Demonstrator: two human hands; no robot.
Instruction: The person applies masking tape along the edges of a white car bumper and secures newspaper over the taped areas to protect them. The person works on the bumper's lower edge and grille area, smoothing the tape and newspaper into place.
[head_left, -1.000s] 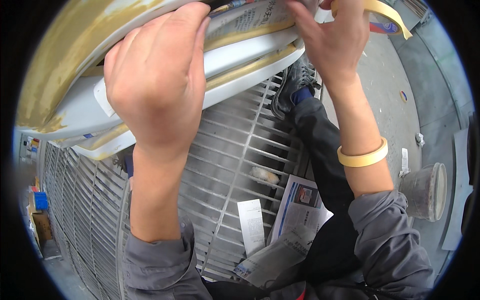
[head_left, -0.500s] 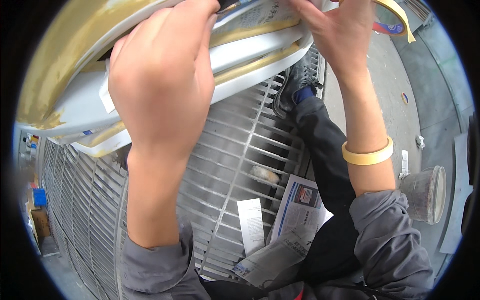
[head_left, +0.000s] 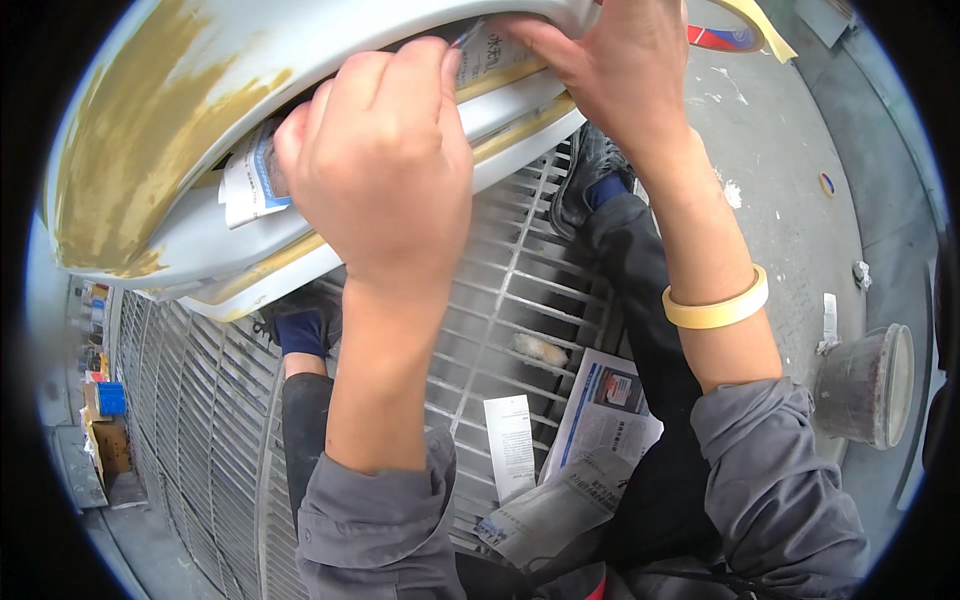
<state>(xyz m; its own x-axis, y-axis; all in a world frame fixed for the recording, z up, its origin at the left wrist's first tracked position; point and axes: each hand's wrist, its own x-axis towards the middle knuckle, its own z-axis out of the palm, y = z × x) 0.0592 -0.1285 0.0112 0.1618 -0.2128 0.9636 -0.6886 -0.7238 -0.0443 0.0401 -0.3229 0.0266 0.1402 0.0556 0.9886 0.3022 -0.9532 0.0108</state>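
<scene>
A large curved white panel (head_left: 330, 30), like a car bumper with tan smeared patches, fills the upper left. Newspaper (head_left: 255, 185) sticks out of its long slot-like opening, and more of it shows between my hands. My left hand (head_left: 390, 170) is closed at the opening, knuckles up, pinching the newspaper; its fingertips are hidden. My right hand (head_left: 630, 80) is at the opening's right part, thumb stretched along the upper edge over the paper. A roll of masking tape (head_left: 722, 38), its end loose, hangs beside that hand, whose other fingers are mostly out of view.
Beneath is a metal floor grating (head_left: 500, 290) with loose newspaper (head_left: 610, 410), a white paper slip (head_left: 510, 445) and a fluffy scrap (head_left: 540, 349). A cloudy bucket (head_left: 865, 385) stands at the right. Another tape ring (head_left: 715, 308) circles my right forearm. My shoes are under the panel.
My left hand has shifted right along the opening, uncovering newspaper on its left side. My right hand and the tape roll have moved left together. My left foot now shows below the panel.
</scene>
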